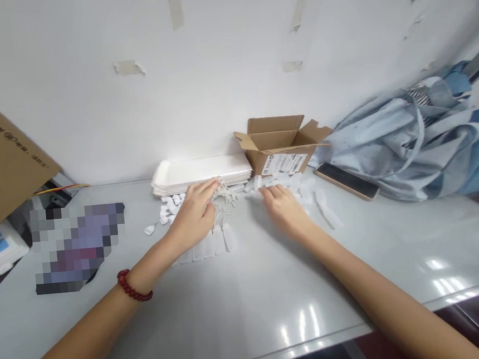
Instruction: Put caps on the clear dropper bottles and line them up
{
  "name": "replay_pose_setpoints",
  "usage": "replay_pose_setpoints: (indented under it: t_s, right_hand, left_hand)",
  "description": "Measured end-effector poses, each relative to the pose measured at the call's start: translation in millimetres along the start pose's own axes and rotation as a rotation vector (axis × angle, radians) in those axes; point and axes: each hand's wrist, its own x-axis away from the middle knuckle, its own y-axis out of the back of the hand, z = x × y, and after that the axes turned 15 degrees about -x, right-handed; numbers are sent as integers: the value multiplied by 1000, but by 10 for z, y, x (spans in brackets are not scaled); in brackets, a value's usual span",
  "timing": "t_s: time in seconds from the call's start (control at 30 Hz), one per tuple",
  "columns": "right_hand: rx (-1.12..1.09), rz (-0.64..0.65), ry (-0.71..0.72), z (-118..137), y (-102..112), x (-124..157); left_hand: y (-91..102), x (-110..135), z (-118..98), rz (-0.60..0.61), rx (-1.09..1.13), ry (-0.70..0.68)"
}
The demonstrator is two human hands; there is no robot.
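Note:
My left hand [194, 214], with a dark red beaded bracelet [133, 286] on its wrist, is closed beside a bunch of thin white strands [226, 194]. What its fingertips hold, if anything, cannot be made out. In the fingers of my right hand [284, 206] is a small clear plastic piece [257, 182], tilted upward. More clear plastic pieces [303, 193] lie around that hand. Below my left hand, several flat translucent pieces [217, 242] with thin ends lie in a row. Small white caps [167, 209] are heaped behind the left wrist.
A stack of white flat packs [205, 169] and an open cardboard box [281, 156] stand against the wall. A phone [346, 181] lies by blue-grey cloth [399, 137] at right. At left are a pixelated item [80, 249] and a large carton [2, 150].

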Motion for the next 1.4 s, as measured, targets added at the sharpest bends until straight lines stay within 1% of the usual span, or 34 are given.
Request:
replay_pose_setpoints:
  t_s: [0.13, 0.33, 0.4, 0.47, 0.6, 0.7, 0.8, 1.03, 1.2, 1.4]
  right_hand:
    - [-134, -60, 15, 147, 37, 51]
    - [-531, -174, 111, 376, 54, 133]
    - [-618, -147, 109, 456, 90, 158]
    - [-714, -93, 90, 536, 136, 181]
    - [-872, 9, 88, 652, 199, 219]
    - [-906, 43, 73, 679, 212, 238]
    - [-910, 63, 61, 675, 215, 248]
    - [-880, 52, 101, 660, 223, 247]
    - [-873, 53, 91, 672, 240, 251]
    - [-924, 79, 47, 685, 265, 240]
  left_hand:
    - [77, 136, 24, -51, 48, 10]
    - [40, 208, 155, -121, -12, -4]
    - [51, 233, 169, -178, -57, -51]
    - [84, 271, 151, -228, -119, -127]
    - [176, 346, 47, -265, -218, -299]
    - [206, 372, -28, -262, -240, -379]
    - [191, 378, -61, -257, -246, -435]
    - [191, 402, -85, -265, -207, -462]
    - [194, 408, -100, -262, -172, -444]
    - [192, 417, -127, -264, -180, -365]
